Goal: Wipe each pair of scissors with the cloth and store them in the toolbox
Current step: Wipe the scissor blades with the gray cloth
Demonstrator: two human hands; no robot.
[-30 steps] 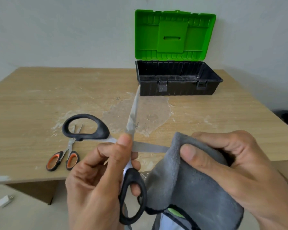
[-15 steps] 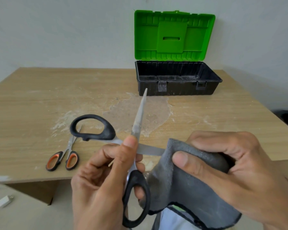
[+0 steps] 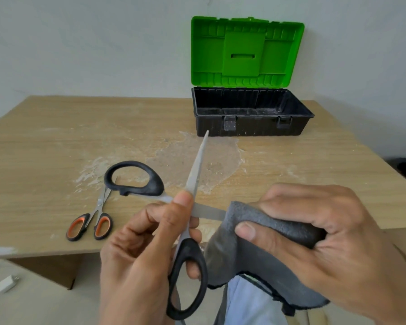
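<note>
Pale wall backs a worn wooden table, where the toolbox stands at the far side with its green lid raised. Small orange-handled scissors lie near the front edge. The left hand grips the splayed black-handled scissors at the pivot. The right hand pinches the grey cloth around one blade.

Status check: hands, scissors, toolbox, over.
Left hand grips black scissors, blades spread. Right hand pinches grey cloth round one blade. Orange scissors lie on table; toolbox open, unobstructed.
</note>
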